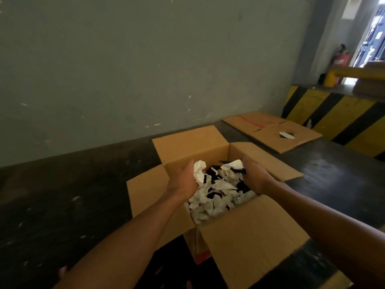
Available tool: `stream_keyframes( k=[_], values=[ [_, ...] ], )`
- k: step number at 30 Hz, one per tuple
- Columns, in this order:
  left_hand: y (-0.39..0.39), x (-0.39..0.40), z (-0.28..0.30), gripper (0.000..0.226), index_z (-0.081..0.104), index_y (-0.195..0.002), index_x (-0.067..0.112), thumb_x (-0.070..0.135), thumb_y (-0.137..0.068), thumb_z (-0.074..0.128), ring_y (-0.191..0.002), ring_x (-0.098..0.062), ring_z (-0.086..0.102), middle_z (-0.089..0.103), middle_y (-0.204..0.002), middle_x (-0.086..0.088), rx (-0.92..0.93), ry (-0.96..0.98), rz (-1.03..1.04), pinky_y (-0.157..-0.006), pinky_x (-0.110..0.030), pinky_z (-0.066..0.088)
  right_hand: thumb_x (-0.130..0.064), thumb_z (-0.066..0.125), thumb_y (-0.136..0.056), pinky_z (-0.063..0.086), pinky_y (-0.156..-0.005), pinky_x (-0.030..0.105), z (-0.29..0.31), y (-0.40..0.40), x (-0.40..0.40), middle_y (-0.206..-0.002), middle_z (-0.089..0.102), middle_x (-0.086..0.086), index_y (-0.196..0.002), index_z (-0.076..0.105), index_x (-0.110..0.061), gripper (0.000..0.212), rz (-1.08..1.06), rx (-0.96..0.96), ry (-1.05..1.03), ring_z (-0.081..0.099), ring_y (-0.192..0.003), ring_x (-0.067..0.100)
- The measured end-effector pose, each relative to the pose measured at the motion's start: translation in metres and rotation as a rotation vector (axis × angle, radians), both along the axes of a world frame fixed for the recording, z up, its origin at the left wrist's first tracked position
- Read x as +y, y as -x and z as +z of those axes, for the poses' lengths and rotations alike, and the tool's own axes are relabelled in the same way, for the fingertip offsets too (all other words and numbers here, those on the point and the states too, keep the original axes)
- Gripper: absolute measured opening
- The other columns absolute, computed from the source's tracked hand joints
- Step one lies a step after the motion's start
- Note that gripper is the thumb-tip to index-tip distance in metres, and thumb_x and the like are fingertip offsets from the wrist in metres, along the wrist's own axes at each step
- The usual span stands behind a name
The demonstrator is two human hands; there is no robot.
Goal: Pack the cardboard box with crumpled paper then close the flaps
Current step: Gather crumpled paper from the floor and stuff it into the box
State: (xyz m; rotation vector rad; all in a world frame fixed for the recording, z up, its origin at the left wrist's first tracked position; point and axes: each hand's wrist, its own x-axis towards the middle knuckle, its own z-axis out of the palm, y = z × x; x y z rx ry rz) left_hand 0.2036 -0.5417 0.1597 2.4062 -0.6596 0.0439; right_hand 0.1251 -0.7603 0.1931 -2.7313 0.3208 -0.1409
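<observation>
Now both hands reach into the open cardboard box (245, 232), which sits on the dark floor (62, 201) near a grey wall (125, 59). All four flaps stand or lie outward, the near one spread widest toward the camera. Crumpled paper (216, 197), white with dark patches showing between the pieces, fills the inside. The left hand (183, 180) curls around a wad of that paper at the box's left side; the right hand (255, 176) grips another wad at the far right corner. Beyond the box, to the right, flattened cardboard sheets (270, 132) lie on the floor, just beside a yellow-and-black striped barrier (337, 113). A red fire extinguisher (341, 57) stands far off behind it.
</observation>
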Motion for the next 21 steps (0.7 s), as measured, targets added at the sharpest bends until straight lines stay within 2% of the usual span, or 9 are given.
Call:
stream_keyframes(
  k=[3, 5, 7, 11, 13, 15, 17, 19, 21],
  values=[
    [-0.023, -0.020, -0.014, 0.027, 0.043, -0.110, 0.023, 0.035, -0.091, 0.056, -0.099, -0.028, 0.056, 0.060, -0.111, -0.008, 0.034, -0.057, 0.028, -0.074, -0.039, 0.047, -0.005, 0.051, -0.093, 0.040, -0.070, 0.033, -0.016, -0.037, -0.019, -0.104, 0.060, 0.009, -0.101, 0.042, -0.017, 0.017, 0.037, 0.054, 0.003, 0.053, -0.085, 0.021],
    [-0.036, -0.030, -0.025, 0.023, 0.040, -0.103, 0.023, 0.036, -0.090, 0.054, -0.096, -0.032, 0.057, 0.060, -0.108, -0.012, 0.063, -0.091, 0.069, -0.077, -0.045, 0.051, -0.005, 0.049, -0.094, 0.041, -0.069, 0.034, -0.031, -0.060, -0.030, -0.104, 0.060, 0.010, -0.105, 0.045, -0.014, 0.015, 0.068, 0.097, -0.013, 0.056, -0.085, 0.022],
    [-0.049, -0.039, -0.036, 0.021, 0.039, -0.101, 0.022, 0.035, -0.092, 0.053, -0.091, -0.032, 0.059, 0.060, -0.103, -0.011, 0.092, -0.154, 0.115, -0.075, -0.044, 0.052, -0.006, 0.048, -0.094, 0.043, -0.069, 0.035, -0.047, -0.082, -0.042, -0.105, 0.060, 0.012, -0.107, 0.045, -0.013, 0.015, 0.112, 0.150, -0.021, 0.057, -0.087, 0.024],
    [-0.072, -0.056, -0.058, 0.034, 0.036, -0.119, 0.021, 0.032, -0.093, 0.054, -0.092, -0.031, 0.060, 0.060, -0.108, -0.010, 0.147, -0.265, 0.218, -0.071, -0.041, 0.051, -0.010, 0.049, -0.095, 0.049, -0.071, 0.036, -0.075, -0.121, -0.058, -0.107, 0.060, 0.012, -0.113, 0.044, -0.012, 0.019, 0.150, 0.233, -0.021, 0.058, -0.087, 0.023],
    [-0.080, -0.065, -0.066, 0.039, 0.033, -0.122, 0.019, 0.031, -0.093, 0.056, -0.092, -0.031, 0.058, 0.057, -0.111, -0.011, 0.176, -0.263, 0.239, -0.070, -0.040, 0.048, -0.015, 0.052, -0.094, 0.049, -0.076, 0.037, -0.087, -0.137, -0.060, -0.111, 0.057, 0.013, -0.113, 0.044, -0.012, 0.021, 0.163, 0.225, -0.033, 0.057, -0.092, 0.025],
    [-0.087, -0.074, -0.071, 0.046, 0.030, -0.122, 0.020, 0.033, -0.090, 0.062, -0.099, -0.033, 0.054, 0.048, -0.122, -0.014, 0.237, -0.234, 0.215, -0.077, -0.044, 0.049, -0.021, 0.058, -0.092, 0.046, -0.083, 0.040, -0.097, -0.149, -0.061, -0.120, 0.050, 0.015, -0.116, 0.041, -0.014, 0.030, 0.203, 0.228, -0.060, 0.053, -0.102, 0.030],
    [-0.093, -0.080, -0.072, 0.078, 0.020, -0.139, 0.027, 0.041, -0.082, 0.072, -0.124, -0.041, 0.039, 0.026, -0.145, -0.014, 0.343, -0.264, 0.139, -0.095, -0.054, 0.044, -0.033, 0.067, -0.086, 0.042, -0.096, 0.046, -0.101, -0.159, -0.065, -0.132, 0.038, 0.016, -0.128, 0.034, -0.018, 0.055, 0.262, 0.262, -0.092, 0.044, -0.118, 0.037],
    [-0.097, -0.080, -0.067, 0.119, -0.010, -0.150, 0.039, 0.052, -0.072, 0.079, -0.145, -0.046, 0.002, -0.010, -0.161, -0.004, 0.497, -0.398, 0.028, -0.110, -0.065, 0.024, -0.055, 0.072, -0.074, 0.031, -0.108, 0.053, -0.098, -0.166, -0.075, -0.148, 0.020, 0.013, -0.146, 0.014, -0.029, 0.096, 0.302, 0.350, -0.072, 0.023, -0.135, 0.044],
    [-0.099, -0.076, -0.062, 0.139, -0.030, -0.144, 0.043, 0.063, -0.062, 0.081, -0.142, -0.043, -0.027, -0.035, -0.156, 0.002, 0.618, -0.525, -0.053, -0.113, -0.069, 0.008, -0.071, 0.071, -0.063, 0.019, -0.114, 0.058, -0.092, -0.169, -0.084, -0.158, -0.002, 0.003, -0.148, -0.006, -0.046, 0.118, 0.319, 0.447, -0.114, 0.000, -0.144, 0.043]
  ],
)
